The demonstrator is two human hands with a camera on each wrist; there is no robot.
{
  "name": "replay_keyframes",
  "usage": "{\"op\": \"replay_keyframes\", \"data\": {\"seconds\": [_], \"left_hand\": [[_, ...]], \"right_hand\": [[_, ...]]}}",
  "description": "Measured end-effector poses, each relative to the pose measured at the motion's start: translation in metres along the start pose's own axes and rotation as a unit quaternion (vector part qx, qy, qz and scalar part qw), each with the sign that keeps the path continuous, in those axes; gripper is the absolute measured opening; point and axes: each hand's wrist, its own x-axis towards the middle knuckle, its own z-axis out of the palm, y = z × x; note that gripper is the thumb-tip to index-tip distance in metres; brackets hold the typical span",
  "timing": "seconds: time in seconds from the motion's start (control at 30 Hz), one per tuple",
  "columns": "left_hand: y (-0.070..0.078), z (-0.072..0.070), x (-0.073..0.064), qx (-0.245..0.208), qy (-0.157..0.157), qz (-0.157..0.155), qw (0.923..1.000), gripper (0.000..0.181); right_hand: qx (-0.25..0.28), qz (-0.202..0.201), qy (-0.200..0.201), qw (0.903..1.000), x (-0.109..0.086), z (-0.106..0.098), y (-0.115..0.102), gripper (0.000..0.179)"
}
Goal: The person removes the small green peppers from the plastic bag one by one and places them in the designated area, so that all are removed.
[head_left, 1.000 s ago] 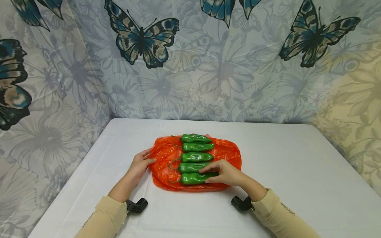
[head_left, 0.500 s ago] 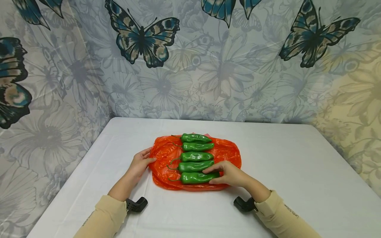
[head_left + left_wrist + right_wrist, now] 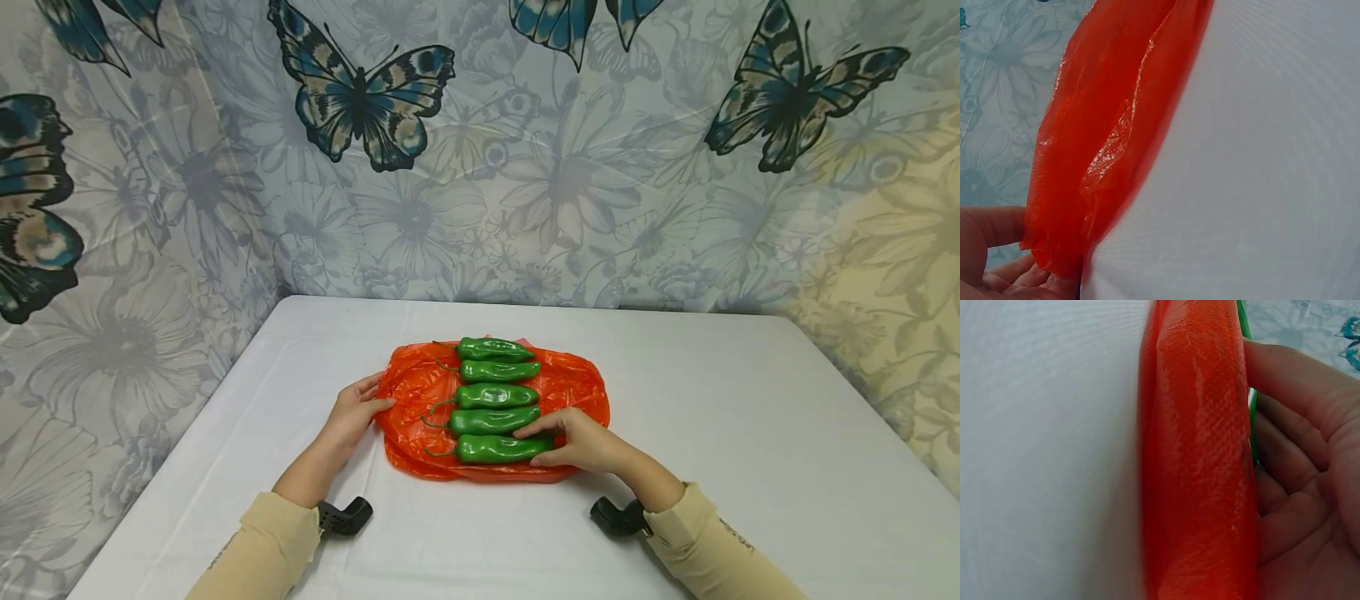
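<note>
Several green peppers (image 3: 498,396) lie side by side in a row across a crinkled red plastic bag (image 3: 412,371), stems to the left. My left hand (image 3: 347,423) pinches the bag's left edge, with the thumb (image 3: 1000,226) on one side and curled fingers beneath in the left wrist view. At the bag's right side, my right hand (image 3: 588,443) has thumb and fingers around the tip of the nearest pepper (image 3: 487,449). The right wrist view shows the raised side of the bag, which hides most of that pepper, with the thumb (image 3: 1291,372) at its upper edge.
The bag lies mid-table on a white cloth-covered table (image 3: 675,383). A curtain (image 3: 570,208) with butterflies and flowers hangs behind and to the left. A black wrist device is on each arm, the left one (image 3: 347,517) and the right one (image 3: 617,517) close above the cloth.
My right hand has slid slightly right along the nearest pepper, toward its tip, showing more of the two nearest peppers. The left hand, bag and peppers stay in place.
</note>
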Motion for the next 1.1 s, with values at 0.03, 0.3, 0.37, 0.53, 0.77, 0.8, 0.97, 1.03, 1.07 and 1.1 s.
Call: {"op": "replay_keyframes", "data": {"seconds": [0.03,0.3,0.37,0.53,0.77,0.8,0.97,1.03,1.07,1.1], "left_hand": [[0.0000,-0.0001,0.0001,0.000,0.000,-0.001,1.0000,0.061],[0.0014,0.0001,0.0044,-0.001,0.003,-0.034,0.9994,0.059],[0.0022,-0.0001,0.0039,-0.002,0.004,-0.037,0.9993,0.059],[0.0014,-0.0006,0.0040,0.000,0.006,-0.039,0.9992,0.059],[0.0014,0.0000,0.0050,0.001,0.004,-0.032,0.9995,0.059],[0.0018,0.0001,0.0051,0.002,0.004,-0.031,0.9995,0.059],[0.0015,0.0001,0.0053,0.004,0.003,-0.031,0.9995,0.059],[0.0017,0.0003,0.0047,0.003,0.003,-0.033,0.9995,0.059],[0.0019,0.0004,0.0043,0.003,0.003,-0.033,0.9994,0.059],[0.0023,0.0006,0.0037,0.002,0.002,-0.033,0.9995,0.059]], "right_hand": [[-0.001,0.000,0.000,1.0000,0.0001,0.0002,0.0007,0.036],[-0.008,0.004,0.000,1.0000,-0.0003,0.0011,0.0040,0.033],[-0.011,0.002,0.002,0.9999,-0.0004,0.0014,0.0030,0.032],[-0.015,0.000,0.005,0.9999,-0.0002,0.0022,0.0013,0.030],[0.000,-0.002,0.004,1.0000,-0.0006,0.0011,0.0030,0.030],[0.002,-0.003,0.003,1.0000,-0.0007,0.0008,0.0029,0.031],[0.005,-0.011,0.005,0.9999,-0.0013,-0.0002,0.0019,0.031],[0.009,-0.011,0.006,0.9999,-0.0018,-0.0007,0.0009,0.032],[0.010,-0.012,0.007,0.9999,-0.0022,-0.0010,0.0001,0.032],[0.011,-0.011,0.009,0.9998,-0.0024,-0.0015,-0.0006,0.032]]}}
